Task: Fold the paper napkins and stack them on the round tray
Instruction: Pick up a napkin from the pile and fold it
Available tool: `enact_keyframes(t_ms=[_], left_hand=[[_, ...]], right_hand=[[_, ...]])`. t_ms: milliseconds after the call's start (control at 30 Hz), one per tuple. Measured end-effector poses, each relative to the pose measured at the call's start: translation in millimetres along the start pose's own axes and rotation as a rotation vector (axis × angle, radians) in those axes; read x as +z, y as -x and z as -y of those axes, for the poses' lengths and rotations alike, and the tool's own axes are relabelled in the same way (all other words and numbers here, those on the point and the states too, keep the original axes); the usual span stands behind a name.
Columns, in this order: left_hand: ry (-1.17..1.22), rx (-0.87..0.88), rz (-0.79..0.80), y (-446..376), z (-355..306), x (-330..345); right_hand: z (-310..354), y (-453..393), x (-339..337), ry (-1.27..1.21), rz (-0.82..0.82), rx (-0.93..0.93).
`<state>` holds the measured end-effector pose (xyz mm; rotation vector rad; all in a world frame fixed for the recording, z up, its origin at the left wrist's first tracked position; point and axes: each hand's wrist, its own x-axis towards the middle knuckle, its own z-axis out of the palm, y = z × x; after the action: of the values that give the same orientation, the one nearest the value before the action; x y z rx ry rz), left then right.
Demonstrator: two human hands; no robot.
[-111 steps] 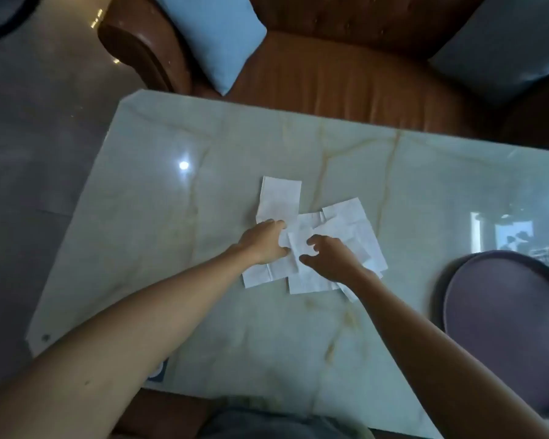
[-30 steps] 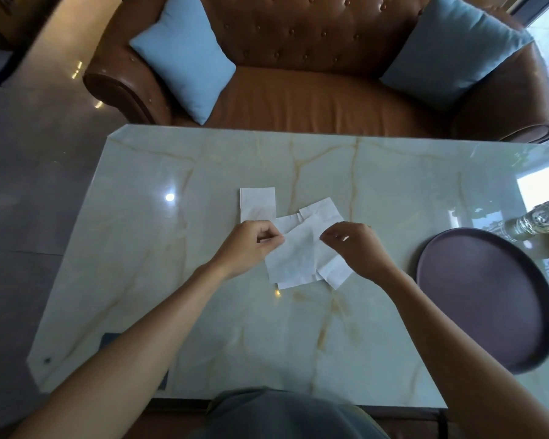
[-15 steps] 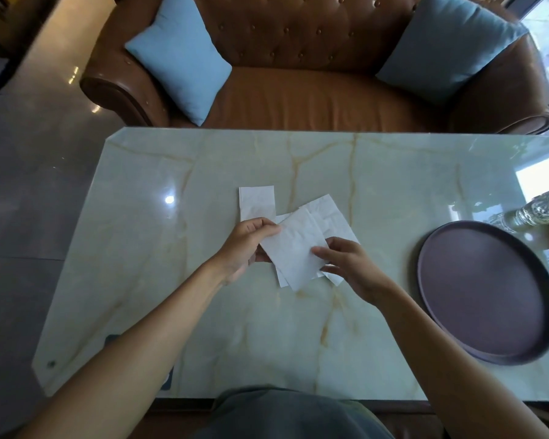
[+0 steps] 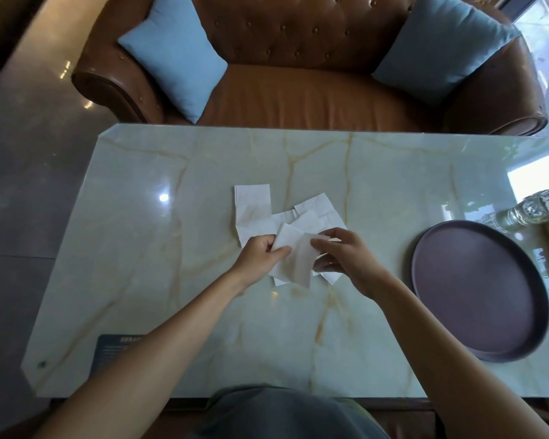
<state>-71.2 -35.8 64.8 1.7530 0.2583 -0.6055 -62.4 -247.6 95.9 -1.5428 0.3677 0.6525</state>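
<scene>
Fingers (image 4: 281, 249) of the left hand (image 4: 256, 259) pinch the near-left edge of a thin white paper napkin (image 4: 293, 259), and fingers of the right hand (image 4: 346, 258) are closed on its right edge, thumb on top. Both grips are nearly shut with only the sheet between them. The napkin is held just above the pale green marble surface (image 4: 171, 280), tilted, its lower half hanging toward the person.

Half a second ago the same sheet was spread flatter between the hands; now its right side is curled over toward the middle, so a fold appears to be starting. A second ago it lay closer to the loose pile. That suggests the first napkin is in the folding step, with nothing stacked yet.

Under and beyond the hands lie the remaining white napkins (image 4: 317, 213), overlapping one another, with one narrow folded strip (image 4: 252, 204) at the far left of the pile. The round dark purple tray (image 4: 476, 289) sits bare at the right, well apart from the pile. A clear glass bottle (image 4: 533, 210) lies beyond the tray's far edge. A brown leather sofa (image 4: 298, 90) with blue cushions stands behind the surface.
</scene>
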Motion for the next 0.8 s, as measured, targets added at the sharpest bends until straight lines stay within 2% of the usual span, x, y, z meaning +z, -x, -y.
enact_keyframes(t_ms=[200, 300, 467, 600, 700, 800], left_hand=[[0.282, -0.168, 0.012, 2, 3, 10], [0.339, -0.18, -0.014, 1, 7, 12], [0.49, -0.205, -0.005, 1, 4, 16], [0.575, -0.217, 0.0, 0, 0, 17], [0.651, -0.252, 0.038, 0, -1, 16], [0.57, -0.18, 0.022, -2, 4, 11]], right_hand=[[7, 8, 7, -0.02, 0.113, 0.006], [3, 6, 7, 0.002, 0.064, -0.005], [-17, 0, 13, 0.146, -0.111, 0.004], [-30, 0, 20, 0.07, -0.023, 0.127], [-35, -1, 21, 0.053, -0.025, 0.094], [-33, -2, 21, 0.085, -0.061, 0.058]])
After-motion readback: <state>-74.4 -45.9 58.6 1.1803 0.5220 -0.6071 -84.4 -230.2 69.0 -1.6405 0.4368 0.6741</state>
